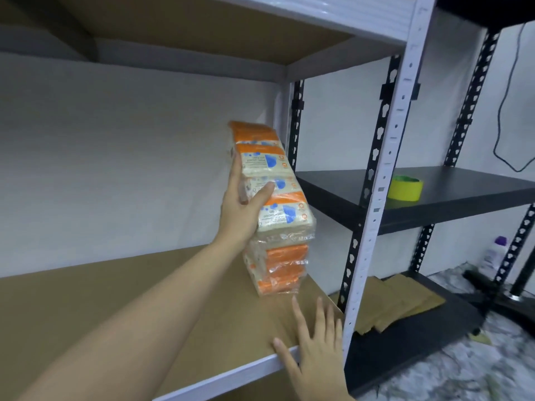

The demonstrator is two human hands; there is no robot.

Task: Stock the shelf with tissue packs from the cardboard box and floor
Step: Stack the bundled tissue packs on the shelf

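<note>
- Right hand (314, 347) is lying flat, fingers spread and grasping nothing, on the shelf (144, 299) front edge.
- Left hand (243, 208) is clasping one upper tissue pack (273, 180), stacked on one lower pack (279, 267) standing on the shelf's right end.
- One tape roll (405, 188) is sitting on the neighbouring black rack (463, 195).

A tall orange-and-cream tissue pack bundle wrapped in clear plastic (270, 180) is leaning just right of the frame's centre, its top tilting toward the upper left and its blue-printed labels facing the camera. It is sitting on a second, shorter clear-wrapped orange-and-cream tissue pack bundle (278, 269), which is standing directly below it on the brown board of the white metal shelf (121, 296). That board is stretching across the lower left of the frame, with the lower bundle resting near its right end.
</note>
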